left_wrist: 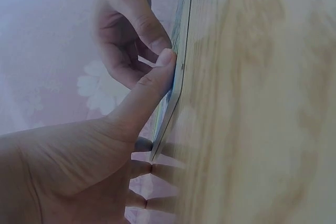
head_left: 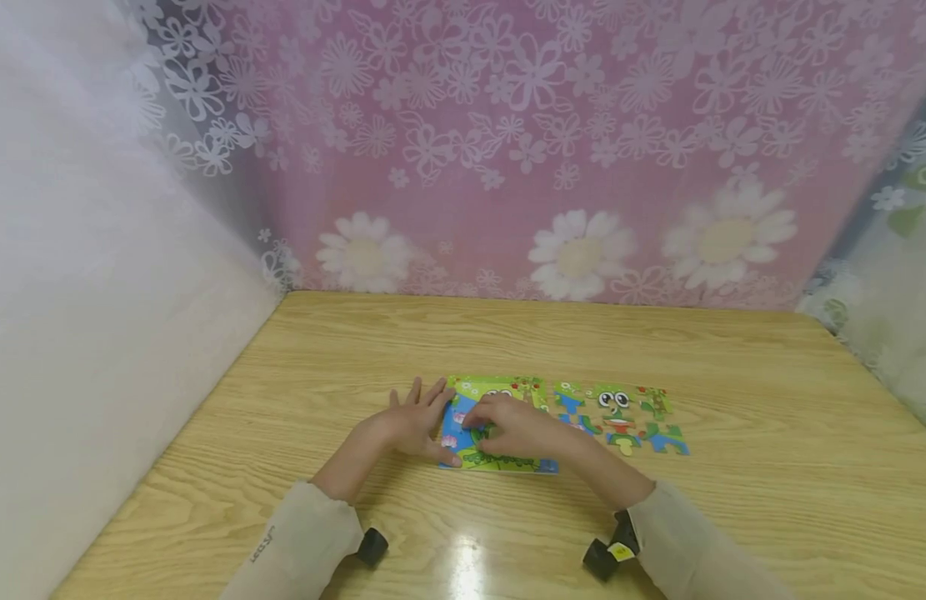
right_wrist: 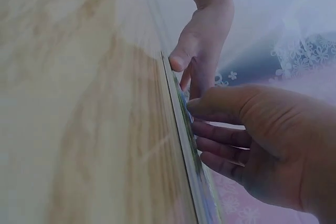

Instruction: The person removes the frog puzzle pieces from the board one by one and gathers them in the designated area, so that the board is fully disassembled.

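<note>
A colourful puzzle board (head_left: 468, 387) with a green cartoon figure, blue water and pink flowers lies flat on the wooden table. At its left edge my left hand (head_left: 417, 425) is spread, its thumb on the lower left corner and its fingers along the side. Over the middle of the board my right hand (head_left: 518, 427) bends its fingers down, thumb and fingertips touching the surface. In the right wrist view that hand (right_wrist: 278, 140) shows a gap between thumb and fingers, with no piece visible there. Loose puzzle pieces (head_left: 613, 400) with eyes, a mouth and greenery lie right of the board.
The wooden table (head_left: 770, 467) reaches back to a pink floral curtain (head_left: 463, 167). White cloth (head_left: 95, 250) hangs along the left side. Black wrist-worn devices (head_left: 601, 560) sit by both sleeves.
</note>
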`<state>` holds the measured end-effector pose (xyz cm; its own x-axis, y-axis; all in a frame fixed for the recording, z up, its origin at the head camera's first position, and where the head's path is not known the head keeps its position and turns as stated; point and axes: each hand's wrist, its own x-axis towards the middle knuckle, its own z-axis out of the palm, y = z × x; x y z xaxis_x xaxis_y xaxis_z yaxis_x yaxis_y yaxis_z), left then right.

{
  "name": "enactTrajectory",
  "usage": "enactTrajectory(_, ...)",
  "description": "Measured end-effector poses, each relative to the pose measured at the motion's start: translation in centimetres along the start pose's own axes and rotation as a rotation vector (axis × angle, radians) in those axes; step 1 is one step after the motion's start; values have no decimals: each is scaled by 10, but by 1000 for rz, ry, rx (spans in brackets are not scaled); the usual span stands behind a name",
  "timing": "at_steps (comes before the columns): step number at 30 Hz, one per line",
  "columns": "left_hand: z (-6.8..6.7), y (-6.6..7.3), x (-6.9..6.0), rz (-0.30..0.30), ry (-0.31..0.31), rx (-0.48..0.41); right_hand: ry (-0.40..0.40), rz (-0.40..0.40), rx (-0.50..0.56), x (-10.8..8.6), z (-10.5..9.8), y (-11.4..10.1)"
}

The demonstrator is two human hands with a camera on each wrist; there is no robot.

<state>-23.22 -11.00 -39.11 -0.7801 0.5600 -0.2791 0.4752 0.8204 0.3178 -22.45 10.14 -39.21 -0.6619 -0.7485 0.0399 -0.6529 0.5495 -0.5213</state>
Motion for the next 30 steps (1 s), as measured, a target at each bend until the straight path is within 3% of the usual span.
enactTrajectory(6,1,-2,2,-12,0,14,34,-34,-12,3,5,2)
enactTrajectory(30,-1,2,0,-26,-26,47,114,-32,71,4,11,7)
